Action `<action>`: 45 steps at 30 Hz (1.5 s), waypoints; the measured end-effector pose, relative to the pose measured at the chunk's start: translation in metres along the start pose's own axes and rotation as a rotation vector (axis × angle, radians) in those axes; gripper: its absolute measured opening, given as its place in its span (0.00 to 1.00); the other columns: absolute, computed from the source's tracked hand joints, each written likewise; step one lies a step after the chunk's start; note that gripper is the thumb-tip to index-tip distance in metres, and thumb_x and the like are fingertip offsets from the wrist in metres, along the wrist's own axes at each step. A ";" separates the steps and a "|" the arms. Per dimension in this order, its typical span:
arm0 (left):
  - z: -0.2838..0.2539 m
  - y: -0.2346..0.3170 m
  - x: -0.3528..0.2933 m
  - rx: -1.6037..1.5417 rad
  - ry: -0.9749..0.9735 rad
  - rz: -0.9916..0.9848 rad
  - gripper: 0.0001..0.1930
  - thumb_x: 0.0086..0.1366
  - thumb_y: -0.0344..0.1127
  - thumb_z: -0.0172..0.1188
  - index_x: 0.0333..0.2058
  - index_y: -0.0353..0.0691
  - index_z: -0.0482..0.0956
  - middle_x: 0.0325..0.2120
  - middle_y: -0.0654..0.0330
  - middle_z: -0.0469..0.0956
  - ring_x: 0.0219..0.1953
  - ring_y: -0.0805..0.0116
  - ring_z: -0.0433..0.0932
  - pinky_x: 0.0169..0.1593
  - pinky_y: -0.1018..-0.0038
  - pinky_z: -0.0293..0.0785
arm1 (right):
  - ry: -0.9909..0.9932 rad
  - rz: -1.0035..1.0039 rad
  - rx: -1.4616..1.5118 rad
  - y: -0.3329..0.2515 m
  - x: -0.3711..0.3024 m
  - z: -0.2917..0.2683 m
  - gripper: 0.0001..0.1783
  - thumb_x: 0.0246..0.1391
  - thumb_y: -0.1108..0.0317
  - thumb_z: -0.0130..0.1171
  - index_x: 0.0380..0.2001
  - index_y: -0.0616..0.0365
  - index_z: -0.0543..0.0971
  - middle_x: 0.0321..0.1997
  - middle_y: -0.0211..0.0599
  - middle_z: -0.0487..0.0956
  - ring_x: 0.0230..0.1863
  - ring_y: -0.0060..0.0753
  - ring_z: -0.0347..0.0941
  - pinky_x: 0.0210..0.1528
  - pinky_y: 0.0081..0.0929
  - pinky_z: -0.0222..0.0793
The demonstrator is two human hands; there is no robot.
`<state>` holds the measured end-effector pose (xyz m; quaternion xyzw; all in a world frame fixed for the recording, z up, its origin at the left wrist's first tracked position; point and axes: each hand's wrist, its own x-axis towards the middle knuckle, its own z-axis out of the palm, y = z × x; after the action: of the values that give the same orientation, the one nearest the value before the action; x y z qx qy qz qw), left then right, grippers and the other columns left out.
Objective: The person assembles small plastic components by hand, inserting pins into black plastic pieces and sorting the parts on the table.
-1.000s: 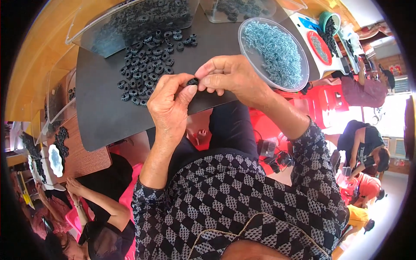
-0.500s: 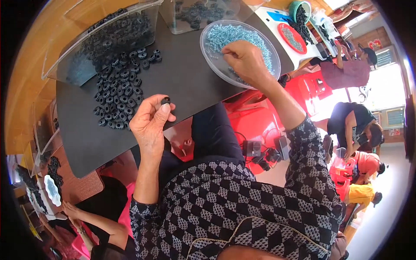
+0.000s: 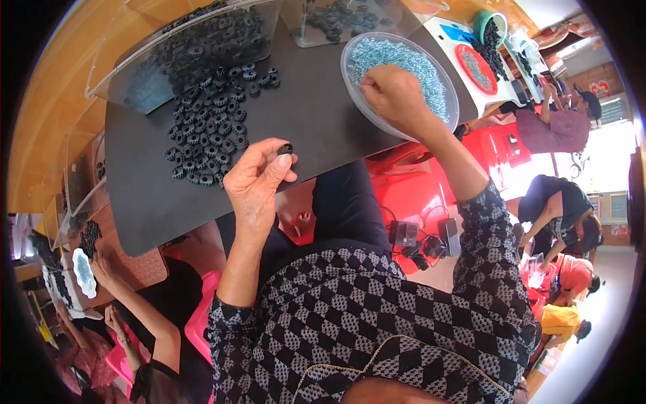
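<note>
My left hand [image 3: 252,185] is at the table's near edge, pinching a small black notched plastic part [image 3: 286,149] between thumb and fingers. Over the left side of a round clear plastic tub [image 3: 357,94] is my right hand [image 3: 398,95]. Its fingers are curled closed, and whatever they may hold is hidden. Many tiny pale-blue, shiny pieces [image 3: 431,84] fill the tub. Beyond my left hand, loose black notched parts [image 3: 205,135] lie spread in a heap on the dark table [image 3: 309,94].
A clear bin [image 3: 145,91] of black parts tilts at the back left, with another clear bin [image 3: 316,34] beside it. At right, a red tray [image 3: 488,84] and a green basket [image 3: 486,20] sit on a white surface. Co-workers sit on both sides; one's arm [image 3: 151,313] is lower left.
The whole view has shifted, so the table and tub appear farther right. My right hand has drawn toward the tub's left rim, its fingers more curled. My left hand keeps hold of the black part.
</note>
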<state>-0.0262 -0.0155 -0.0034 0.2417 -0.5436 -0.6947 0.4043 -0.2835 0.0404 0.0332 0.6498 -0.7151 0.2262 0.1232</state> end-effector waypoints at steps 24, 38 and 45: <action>-0.003 0.000 -0.003 0.026 0.017 0.049 0.11 0.55 0.22 0.60 0.38 0.28 0.77 0.27 0.59 0.77 0.26 0.75 0.75 0.31 0.81 0.74 | -0.754 0.535 1.047 -0.097 0.017 -0.023 0.11 0.46 0.63 0.60 0.22 0.61 0.78 0.15 0.23 0.70 0.18 0.11 0.61 0.19 0.12 0.52; -0.001 0.002 -0.005 -0.090 0.063 0.040 0.08 0.56 0.23 0.59 0.36 0.28 0.76 0.27 0.55 0.78 0.23 0.75 0.74 0.29 0.82 0.73 | -0.670 0.364 0.884 -0.098 0.017 -0.006 0.16 0.49 0.58 0.61 0.21 0.63 0.79 0.16 0.27 0.72 0.20 0.14 0.65 0.21 0.15 0.58; -0.003 0.002 -0.003 -0.140 0.071 0.022 0.08 0.56 0.24 0.60 0.35 0.29 0.77 0.26 0.54 0.78 0.22 0.75 0.74 0.28 0.82 0.72 | -0.035 0.069 0.615 -0.067 0.060 0.044 0.10 0.44 0.68 0.57 0.30 0.62 0.78 0.25 0.47 0.78 0.29 0.47 0.75 0.34 0.36 0.69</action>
<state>-0.0218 -0.0152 -0.0024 0.2313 -0.4818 -0.7174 0.4468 -0.2195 -0.0371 0.0347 0.6357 -0.6368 0.4249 -0.0992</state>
